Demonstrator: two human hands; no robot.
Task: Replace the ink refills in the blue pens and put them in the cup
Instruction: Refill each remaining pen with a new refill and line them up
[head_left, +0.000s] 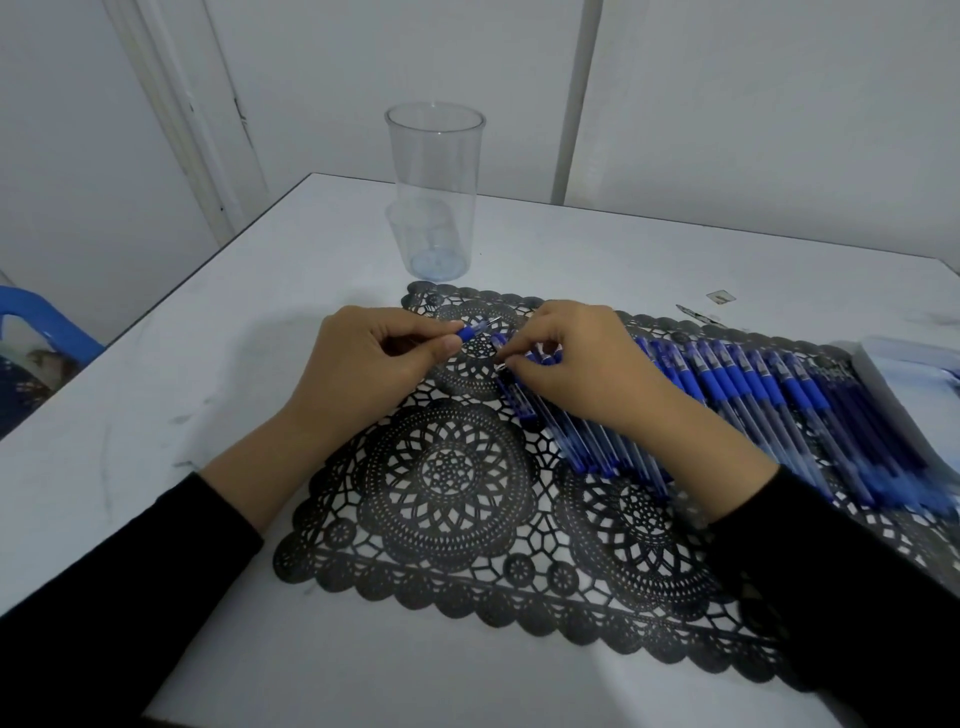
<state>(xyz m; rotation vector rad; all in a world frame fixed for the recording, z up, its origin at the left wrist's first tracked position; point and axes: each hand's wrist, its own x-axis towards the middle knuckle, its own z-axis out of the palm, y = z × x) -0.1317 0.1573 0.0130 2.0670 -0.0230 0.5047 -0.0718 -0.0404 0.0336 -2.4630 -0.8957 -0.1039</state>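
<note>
A tall clear plastic cup (435, 192) stands upright on the white table beyond the black lace mat (447, 483); nothing is in it. My left hand (363, 364) pinches a short blue pen tip section (474, 330) between thumb and fingers, its point aimed right. My right hand (576, 364) reaches down with curled fingers onto the left end of a row of several blue pens (727, 384) lying side by side on the mat; its fingertips pinch a pen part (511, 364) there, mostly hidden.
A clear plastic box (904, 384) lies at the right edge beside the pens. Small scraps (722, 297) rest on the table behind the mat. A blue chair (36, 322) stands off the table's left edge. A white wall stands close behind.
</note>
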